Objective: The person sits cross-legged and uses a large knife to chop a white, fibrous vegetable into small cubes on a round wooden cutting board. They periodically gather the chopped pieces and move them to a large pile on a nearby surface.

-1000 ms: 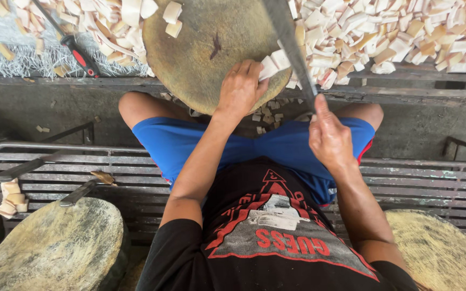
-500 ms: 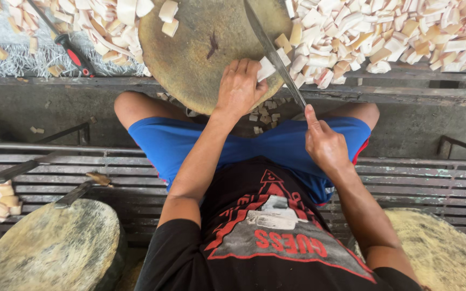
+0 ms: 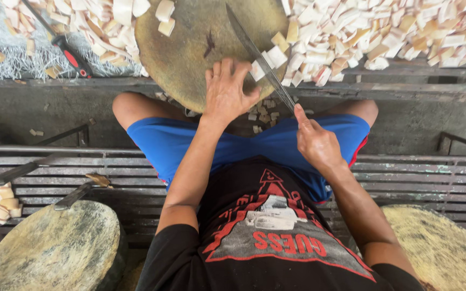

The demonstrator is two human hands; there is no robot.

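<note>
since the earlier frame our right hand (image 3: 316, 143) has lowered the long knife (image 3: 260, 56), gripped tight by its handle, onto the round chopping block (image 3: 190, 48). our left hand (image 3: 227, 91) lies flat, fingers spread, on the block beside a pale piece (image 3: 259, 70) under the blade.

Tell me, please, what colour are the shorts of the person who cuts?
The shorts are bright blue with a thin red edge at the side, seen in the head view.

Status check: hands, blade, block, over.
Right hand grips long knife, blade down on round chopping block. Left hand steadies white piece. Cut pieces piled right.
</note>
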